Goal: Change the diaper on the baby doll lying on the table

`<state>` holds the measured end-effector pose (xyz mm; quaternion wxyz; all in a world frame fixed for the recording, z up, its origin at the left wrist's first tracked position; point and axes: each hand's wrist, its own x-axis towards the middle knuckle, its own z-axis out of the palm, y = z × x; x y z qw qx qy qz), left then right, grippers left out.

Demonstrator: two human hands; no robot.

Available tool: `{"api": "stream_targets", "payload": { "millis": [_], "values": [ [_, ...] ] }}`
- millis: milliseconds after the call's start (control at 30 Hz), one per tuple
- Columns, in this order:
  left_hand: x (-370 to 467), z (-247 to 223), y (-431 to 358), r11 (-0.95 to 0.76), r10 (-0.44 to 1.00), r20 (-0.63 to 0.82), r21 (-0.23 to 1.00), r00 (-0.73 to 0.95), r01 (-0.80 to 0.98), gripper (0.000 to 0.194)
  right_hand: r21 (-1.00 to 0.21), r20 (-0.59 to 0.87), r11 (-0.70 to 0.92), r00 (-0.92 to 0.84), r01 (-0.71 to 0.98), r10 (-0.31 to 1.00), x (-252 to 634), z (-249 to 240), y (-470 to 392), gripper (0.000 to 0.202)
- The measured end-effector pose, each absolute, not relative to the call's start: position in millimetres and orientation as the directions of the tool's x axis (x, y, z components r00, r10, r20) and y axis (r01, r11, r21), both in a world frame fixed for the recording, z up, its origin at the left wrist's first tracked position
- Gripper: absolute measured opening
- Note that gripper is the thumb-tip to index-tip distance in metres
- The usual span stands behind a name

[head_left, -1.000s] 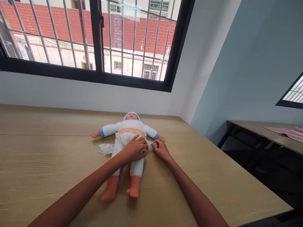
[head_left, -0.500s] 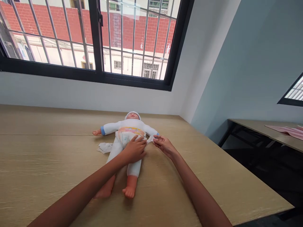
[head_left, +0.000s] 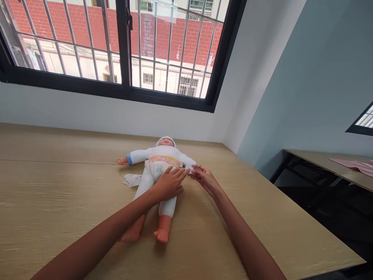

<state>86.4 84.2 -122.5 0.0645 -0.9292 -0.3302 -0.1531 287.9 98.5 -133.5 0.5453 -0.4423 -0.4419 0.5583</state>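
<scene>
A pale wall (head_left: 87, 111) rises beyond the doll's head and turns blue-grey off to the doll's right, sides being given as the person sees them. Under the doll spreads a wood-toned table (head_left: 58, 186). Above and beyond the doll is a dark-framed window (head_left: 125, 62) with metal bars outside it. A second table (head_left: 311, 156) stands well apart to the doll's right. The doll (head_left: 166, 151) lies on its back, arms spread, head toward the wall and bare feet toward the person, in a white suit and a white cap. A pink cloth (head_left: 355, 166) rests on the second table, far right of the doll. A printed diaper (head_left: 157, 168) covers the doll's hips. The left hand (head_left: 169, 184) lies over the diaper's front and the top of the doll's leg, its fingers stretched out and not curled round anything. The right hand (head_left: 205, 181) is just beside the doll's right hip, its fingers pinching a small white tab (head_left: 189, 169) there, close to the left fingertips. A crumpled white flap (head_left: 131, 179) lies on the table beside the doll's left hip. A blue cuff (head_left: 129, 158) rings the doll's left wrist.
</scene>
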Motion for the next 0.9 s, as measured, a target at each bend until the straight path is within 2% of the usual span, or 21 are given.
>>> {"api": "stream_targets", "payload": {
  "millis": [200, 400, 633, 767, 900],
  "values": [
    [86.3, -117.5, 79.2, -0.766, 0.604, 0.338, -0.004, 0.722, 0.643, 0.065, -0.978, 0.044, 0.033, -0.05, -0.205, 0.998, 281.8, -129.0, 94.1, 0.014],
    [87.2, -115.1, 78.3, -0.762, 0.606, 0.331, -0.018, 0.723, 0.647, 0.047, -0.982, 0.067, 0.055, -0.06, -0.18, 0.996, 278.3, -130.9, 93.3, 0.014],
    [86.4, -115.0, 78.0, -0.755, 0.603, 0.332, -0.055, 0.725, 0.654, 0.044, -0.976, 0.048, 0.042, -0.023, -0.216, 0.999, 278.2, -130.5, 92.9, 0.016],
    [86.4, -117.0, 79.7, -0.752, 0.6, 0.325, -0.082, 0.731, 0.654, 0.033, -0.967, 0.03, 0.033, 0.017, -0.251, 0.999, 278.5, -128.3, 92.4, 0.016],
    [87.3, -119.2, 79.4, -0.741, 0.606, 0.338, -0.09, 0.72, 0.665, 0.039, -0.965, -0.002, 0.014, 0.06, -0.26, 0.998, 279.3, -126.4, 92.3, 0.017]
  ]
}}
